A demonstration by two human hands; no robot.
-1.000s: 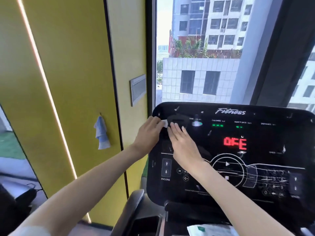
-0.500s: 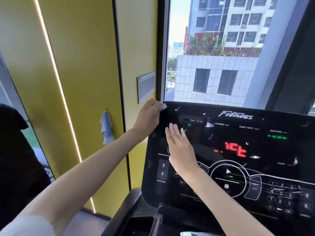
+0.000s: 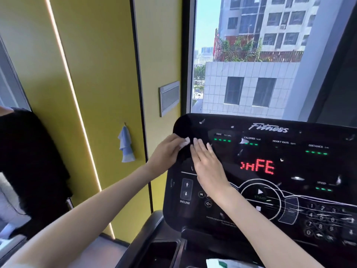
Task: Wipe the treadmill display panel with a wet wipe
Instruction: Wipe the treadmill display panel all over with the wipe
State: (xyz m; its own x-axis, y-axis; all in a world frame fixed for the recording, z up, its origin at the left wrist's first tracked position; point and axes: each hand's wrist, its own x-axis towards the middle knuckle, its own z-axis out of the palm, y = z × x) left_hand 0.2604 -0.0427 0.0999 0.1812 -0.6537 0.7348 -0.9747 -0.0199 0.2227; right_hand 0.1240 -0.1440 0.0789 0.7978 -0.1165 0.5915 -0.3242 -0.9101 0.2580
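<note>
Your left hand (image 3: 167, 151) is the grip here, fingers curled round a scrap of white wet wipe (image 3: 184, 142) up at the top-left corner of the display panel (image 3: 289, 171). Just right of it, your right hand (image 3: 207, 165) lies flat on the panel, fingers straight, holding nothing. The panel's long axis runs off rightward from the wipe, so nearly all of it sits right of and below the grip. I'd guess that flat hand's smack in the path.

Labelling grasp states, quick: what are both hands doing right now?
Left hand: pinching a white wet wipe at the left edge of the display panel.
Right hand: open, fingers straight, flat on the panel.
</note>
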